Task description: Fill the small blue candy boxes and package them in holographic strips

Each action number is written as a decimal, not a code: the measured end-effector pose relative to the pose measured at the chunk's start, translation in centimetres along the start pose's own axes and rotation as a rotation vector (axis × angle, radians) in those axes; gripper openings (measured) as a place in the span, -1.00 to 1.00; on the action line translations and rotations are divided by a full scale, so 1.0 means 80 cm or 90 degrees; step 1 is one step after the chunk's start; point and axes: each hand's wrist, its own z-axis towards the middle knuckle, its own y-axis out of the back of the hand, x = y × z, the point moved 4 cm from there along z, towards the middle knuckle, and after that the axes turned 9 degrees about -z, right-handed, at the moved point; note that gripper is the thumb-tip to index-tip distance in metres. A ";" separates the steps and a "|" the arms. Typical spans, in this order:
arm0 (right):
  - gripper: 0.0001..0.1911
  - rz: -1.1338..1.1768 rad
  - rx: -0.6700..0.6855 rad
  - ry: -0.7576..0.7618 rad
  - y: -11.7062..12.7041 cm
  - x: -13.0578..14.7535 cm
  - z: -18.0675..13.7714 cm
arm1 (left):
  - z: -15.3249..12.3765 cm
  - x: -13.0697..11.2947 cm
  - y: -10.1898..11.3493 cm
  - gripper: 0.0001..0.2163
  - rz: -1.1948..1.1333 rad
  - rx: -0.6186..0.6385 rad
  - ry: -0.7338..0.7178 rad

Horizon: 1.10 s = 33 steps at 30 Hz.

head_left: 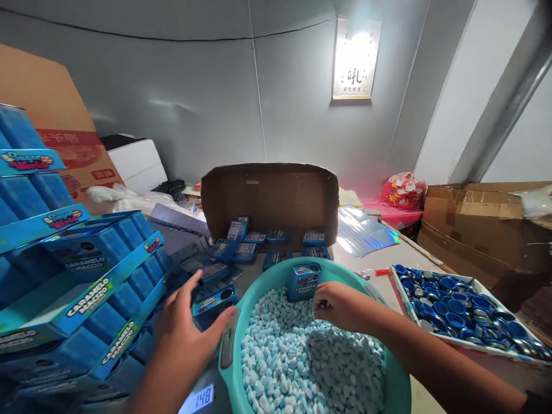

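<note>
My left hand (183, 330) is spread, thumb and fingers apart, around the near side of a small blue tin (214, 303) just left of the basin. No firm grip on that tin shows. My right hand (338, 303) is over the turquoise basin (402, 368), its fingers curled inward beside a blue caramel tin (304, 283) that stands upright on the candies. What the curled fingers hold, if anything, is hidden. Light blue and white candies (280, 368) fill the basin. A scale display (202, 398) reading 148 glows below my left hand.
Stacked display trays of blue boxes (99, 299) rise at the left. Several blue tins (245, 252) lie before an upright cardboard flap (269, 198). To the right are a box of blue and silver lids (457, 310), shiny sheets (362, 227) and a large carton (478, 224).
</note>
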 end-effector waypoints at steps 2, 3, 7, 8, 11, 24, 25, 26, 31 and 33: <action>-0.89 0.025 0.035 -0.016 0.001 0.001 0.002 | -0.012 0.042 0.001 -0.08 -0.067 0.057 0.097; -0.88 0.038 0.040 -0.026 0.001 0.000 0.003 | -0.016 0.056 -0.002 -0.08 -0.101 0.077 0.124; -0.89 0.081 0.006 -0.027 0.001 -0.005 0.007 | -0.013 0.077 -0.016 -0.19 -0.249 0.072 0.209; -0.90 0.087 -0.002 -0.023 0.000 -0.005 0.007 | -0.010 0.079 -0.020 -0.19 -0.283 0.073 0.221; -0.91 0.104 -0.029 -0.013 0.002 -0.001 0.008 | -0.005 0.080 -0.024 -0.28 -0.334 0.076 0.220; -0.84 0.342 -0.241 -0.113 0.058 -0.003 0.034 | -0.045 -0.091 -0.046 -0.40 -0.379 0.050 0.184; -0.84 0.338 -0.273 -0.109 0.064 0.000 0.036 | -0.049 -0.097 -0.058 -0.42 -0.413 0.077 0.192; -0.85 0.332 -0.297 -0.104 0.069 0.005 0.038 | -0.053 -0.098 -0.069 -0.45 -0.440 0.100 0.199; -0.92 0.300 -0.310 -0.010 0.060 0.036 0.044 | -0.057 -0.078 -0.092 -0.43 -0.449 0.202 0.226; -0.93 0.297 -0.300 0.028 0.053 0.041 0.043 | -0.055 -0.070 -0.091 -0.42 -0.432 0.217 0.239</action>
